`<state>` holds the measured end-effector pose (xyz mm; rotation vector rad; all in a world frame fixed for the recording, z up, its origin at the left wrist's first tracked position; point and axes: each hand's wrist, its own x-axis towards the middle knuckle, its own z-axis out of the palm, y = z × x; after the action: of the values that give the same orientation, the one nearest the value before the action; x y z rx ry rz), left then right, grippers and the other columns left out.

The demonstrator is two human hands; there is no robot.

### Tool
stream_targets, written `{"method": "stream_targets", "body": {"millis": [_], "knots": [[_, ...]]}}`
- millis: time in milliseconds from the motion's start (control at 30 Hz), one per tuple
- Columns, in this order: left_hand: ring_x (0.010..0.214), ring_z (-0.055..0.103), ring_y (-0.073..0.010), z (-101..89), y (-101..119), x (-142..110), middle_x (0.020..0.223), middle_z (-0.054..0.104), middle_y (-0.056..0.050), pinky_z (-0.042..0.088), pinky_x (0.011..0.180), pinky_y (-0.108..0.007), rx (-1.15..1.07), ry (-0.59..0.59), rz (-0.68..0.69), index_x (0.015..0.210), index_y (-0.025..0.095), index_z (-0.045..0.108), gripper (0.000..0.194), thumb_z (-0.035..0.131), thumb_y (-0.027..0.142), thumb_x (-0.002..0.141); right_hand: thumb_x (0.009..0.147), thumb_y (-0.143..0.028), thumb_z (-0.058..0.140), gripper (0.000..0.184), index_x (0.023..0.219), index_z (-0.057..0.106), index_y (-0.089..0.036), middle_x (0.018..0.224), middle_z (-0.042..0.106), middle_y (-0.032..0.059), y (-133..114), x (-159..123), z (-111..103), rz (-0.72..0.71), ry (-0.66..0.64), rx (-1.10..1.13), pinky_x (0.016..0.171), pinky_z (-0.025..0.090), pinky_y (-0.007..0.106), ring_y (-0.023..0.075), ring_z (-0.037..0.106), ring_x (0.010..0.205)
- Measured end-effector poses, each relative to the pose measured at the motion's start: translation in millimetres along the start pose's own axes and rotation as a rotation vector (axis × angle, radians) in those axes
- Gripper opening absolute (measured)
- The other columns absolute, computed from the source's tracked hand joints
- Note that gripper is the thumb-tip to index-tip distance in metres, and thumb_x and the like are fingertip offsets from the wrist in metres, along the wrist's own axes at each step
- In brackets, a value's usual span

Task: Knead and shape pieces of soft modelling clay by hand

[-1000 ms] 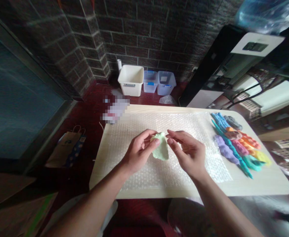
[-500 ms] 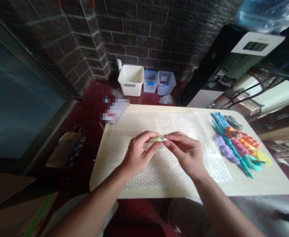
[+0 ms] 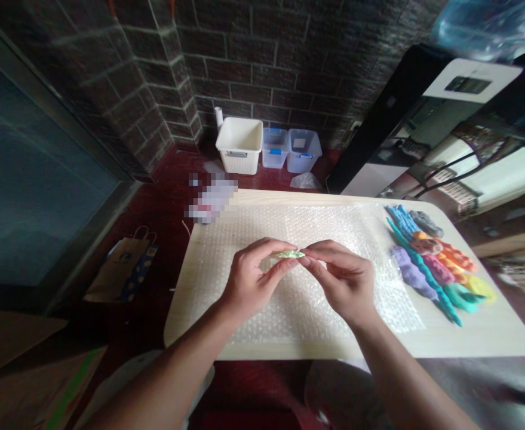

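Between my fingertips, over the table, is a small, narrow pale green piece (image 3: pixel 291 254), which looks soft; its exact kind cannot be made out. My left hand (image 3: pixel 255 272) is closed on it, thumb below and fingers above. My right hand (image 3: pixel 345 275) pinches its right end between thumb and forefinger. Under both hands lies a sheet of bubble wrap (image 3: pixel 262 316). To the right of my hands sit several soft-looking coloured strands and lumps: blue strands (image 3: pixel 403 221), a long teal strand (image 3: pixel 423 269), a purple lump (image 3: pixel 412 272) and a yellow lump (image 3: pixel 481 286).
The pale wooden table (image 3: pixel 468 340) has rounded corners. Beyond it stand a white bin (image 3: pixel 239 143) and two clear plastic boxes (image 3: pixel 304 152) by the brick wall. A water dispenser (image 3: pixel 387 119) is at the back right. A paper bag (image 3: pixel 119 269) rests on the floor at left.
My right hand has shifted very slightly to the right. Both hands keep their pinch on the pale green piece. The whole view has moved a little.
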<state>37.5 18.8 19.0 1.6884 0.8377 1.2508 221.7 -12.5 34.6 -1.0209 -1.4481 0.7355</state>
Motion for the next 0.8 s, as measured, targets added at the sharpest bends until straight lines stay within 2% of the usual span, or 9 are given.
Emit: {"method": "stream_targets", "body": {"millis": [233,400,600,800], "knots": [[0.099,0.077,-0.0182,-1.0,1.7,0.8,0.106,0.082,-0.006,0.06,0.092,-0.029,0.077,-0.009,0.038,0.109,0.02,0.078,0.014,0.076,0.026,0.096,0.09,-0.014,0.082,0.024,0.105,0.086,-0.032,0.094,0.081,0.0029,0.3,0.6,-0.3,0.012,-0.021,-0.013,0.075,0.058,0.034,0.0182,0.073,0.086],[0.105,0.077,-0.0196,-0.6,0.7,-0.6,0.112,0.081,-0.006,0.06,0.095,-0.03,-0.005,0.009,-0.039,0.114,0.022,0.077,0.021,0.077,0.03,0.096,0.09,-0.015,0.082,0.023,0.104,0.086,-0.033,0.092,0.081,0.0019,-0.3,1.5,-0.2,0.04,0.012,0.013,0.074,0.059,0.033,0.0168,0.073,0.082],[0.096,0.078,-0.0205,-1.7,0.1,-1.3,0.102,0.082,-0.006,0.062,0.091,-0.032,0.001,0.013,-0.05,0.106,0.022,0.08,0.016,0.078,0.033,0.095,0.09,-0.018,0.083,0.019,0.102,0.086,-0.031,0.091,0.081,0.0027,-1.1,1.4,-2.6,0.061,-0.035,-0.004,0.073,0.058,0.033,0.0175,0.073,0.083],[0.104,0.077,-0.0231,-0.5,-0.8,-0.4,0.111,0.081,-0.009,0.063,0.093,-0.033,-0.103,0.022,-0.109,0.111,0.02,0.078,0.025,0.08,0.036,0.092,0.092,-0.019,0.081,0.015,0.102,0.085,-0.03,0.091,0.079,0.0028,0.0,1.4,-2.3,0.103,-0.017,0.041,0.074,0.058,0.033,0.0172,0.072,0.083]]}}
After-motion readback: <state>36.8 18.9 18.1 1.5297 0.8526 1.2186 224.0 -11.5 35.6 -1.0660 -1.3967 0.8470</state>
